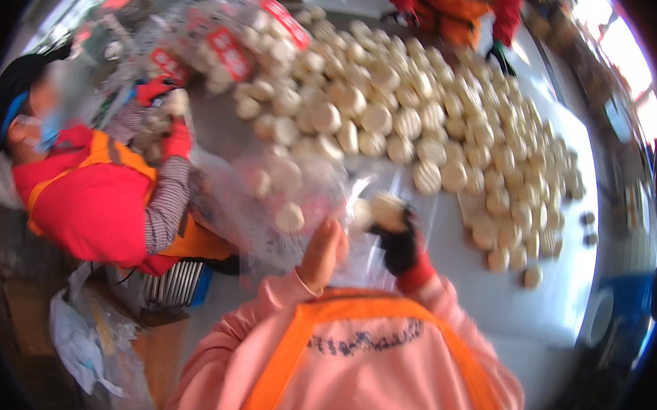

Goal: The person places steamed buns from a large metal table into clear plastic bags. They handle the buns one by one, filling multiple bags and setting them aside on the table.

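Observation:
My left hand (324,255) is bare, its fingers held close together against a clear plastic bag (359,262); blur hides whether it pinches the film. A black and red glove covers my right hand (400,246), which grips a pale round bun (387,210) over the bag. Another pale piece beside that bun is too blurred to tell whether it is held. Just beyond my left hand, a single bun (289,217) lies at a second clear bag (310,178) with pink print. Ahead spreads a large heap of round, ridged buns (377,119).
The heap covers much of a metal table (455,287). At left a co-worker in a red top (91,200) handles buns with red gloves. Filled bags with red labels (228,54) stand at the back left. Another person in an orange apron (457,9) stands across the table.

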Tool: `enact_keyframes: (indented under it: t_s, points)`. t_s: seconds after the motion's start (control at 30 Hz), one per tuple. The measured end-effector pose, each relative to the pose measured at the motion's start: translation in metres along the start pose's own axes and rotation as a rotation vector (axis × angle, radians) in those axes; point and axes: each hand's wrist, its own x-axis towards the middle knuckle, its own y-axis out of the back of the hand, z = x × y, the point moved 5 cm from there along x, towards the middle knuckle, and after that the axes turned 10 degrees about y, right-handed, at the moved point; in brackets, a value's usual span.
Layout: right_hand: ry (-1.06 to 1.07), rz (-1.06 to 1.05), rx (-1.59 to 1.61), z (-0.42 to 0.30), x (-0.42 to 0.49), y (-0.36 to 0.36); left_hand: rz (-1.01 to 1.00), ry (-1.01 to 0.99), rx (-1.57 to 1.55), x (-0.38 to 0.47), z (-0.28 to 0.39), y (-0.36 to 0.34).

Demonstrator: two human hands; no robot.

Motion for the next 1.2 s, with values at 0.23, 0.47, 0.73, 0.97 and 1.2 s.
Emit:
enact_keyframes:
  t_s: [0.23, 0.47, 0.73, 0.97, 1.2]
  points:
    - [0.082, 0.028, -0.816, -0.032, 0.031, 0.026, -0.003, -0.133, 0.076, -0.005, 0.019, 0.02]
    - [0.13, -0.036, -1.92, 0.005, 0.12, 0.122, -0.014, -0.084, -0.021, 0.001, 0.03, 0.017]
    - [0.126, 0.616, 0.119, -0.007, 0.071, 0.113, -0.128, -0.092, 0.049, 0.001, 0.023, -0.005]
    - [0.08, 0.089, -0.348, 0.002, 0.02, -0.008, -0.038, -0.18, 0.284, 0.007, 0.018, -0.013]
    - [-0.54, -0.477, -0.013, 0.031, 0.007, -0.01, -0.336, -0.27, 0.469, -0.008, -0.001, -0.037]
